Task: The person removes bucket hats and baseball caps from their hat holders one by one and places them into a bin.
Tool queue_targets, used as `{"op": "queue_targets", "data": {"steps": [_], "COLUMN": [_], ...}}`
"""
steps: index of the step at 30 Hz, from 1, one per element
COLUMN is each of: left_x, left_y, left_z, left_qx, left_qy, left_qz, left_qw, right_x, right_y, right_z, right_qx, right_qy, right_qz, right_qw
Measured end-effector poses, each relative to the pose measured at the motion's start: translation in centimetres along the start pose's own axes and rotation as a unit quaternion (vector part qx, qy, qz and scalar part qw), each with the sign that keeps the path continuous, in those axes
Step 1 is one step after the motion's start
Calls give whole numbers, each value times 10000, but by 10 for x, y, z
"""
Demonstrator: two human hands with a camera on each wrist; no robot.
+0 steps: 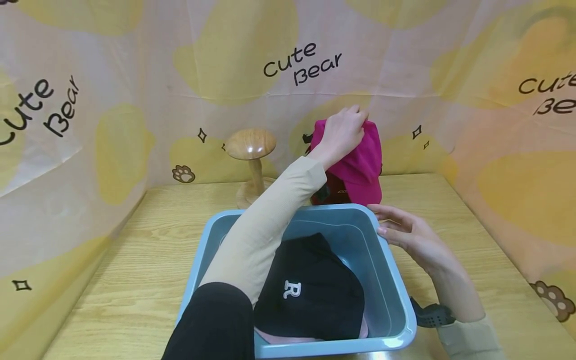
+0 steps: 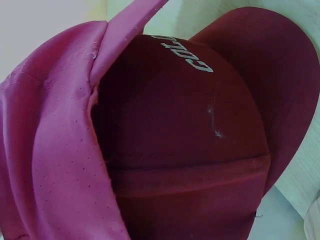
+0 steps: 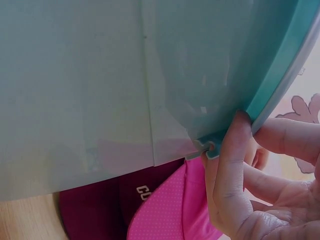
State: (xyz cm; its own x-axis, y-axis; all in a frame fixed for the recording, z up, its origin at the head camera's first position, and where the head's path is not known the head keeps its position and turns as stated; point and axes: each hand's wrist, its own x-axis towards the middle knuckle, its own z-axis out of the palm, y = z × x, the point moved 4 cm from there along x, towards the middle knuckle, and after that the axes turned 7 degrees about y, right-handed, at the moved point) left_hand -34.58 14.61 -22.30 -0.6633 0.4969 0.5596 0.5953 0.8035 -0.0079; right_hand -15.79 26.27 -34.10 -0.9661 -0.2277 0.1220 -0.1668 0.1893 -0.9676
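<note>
yellow-patched cloth (image 1: 243, 55) behind wooden table (image 1: 135, 260)

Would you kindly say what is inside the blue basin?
Inside the blue basin lies an R-marked black cap with a pink edge beneath, possibly its brim or another item. Anything underneath is covered, and the left sleeve hides part of the inside.

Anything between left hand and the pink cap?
Nothing visible: the left hand grips the pink cap near its top. The maroon cap, partly covered by the pink one, isn't between them.
</note>
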Motion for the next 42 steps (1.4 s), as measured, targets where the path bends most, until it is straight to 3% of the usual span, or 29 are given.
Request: {"op": "queue_targets", "data": {"steps": [16,27,42], "left_x": [1,2,5], "left_y": [3,7,5], "left_z": [-10,-23,-42], "left_qx": [-67,185,-344], "left_qy": [287,507,823], "left_qz": [125,182,200], "left_qw": [9995,9984,9958], "right_x": [0,-1,1], "right_y": [1,1,2], "right_z": [1,-1,0], "right_qx": [-82,-116,-211], "right_qy": [31,19,94], "right_qz": [21,47,73], "right_qw": [10000,9999,9997]}}
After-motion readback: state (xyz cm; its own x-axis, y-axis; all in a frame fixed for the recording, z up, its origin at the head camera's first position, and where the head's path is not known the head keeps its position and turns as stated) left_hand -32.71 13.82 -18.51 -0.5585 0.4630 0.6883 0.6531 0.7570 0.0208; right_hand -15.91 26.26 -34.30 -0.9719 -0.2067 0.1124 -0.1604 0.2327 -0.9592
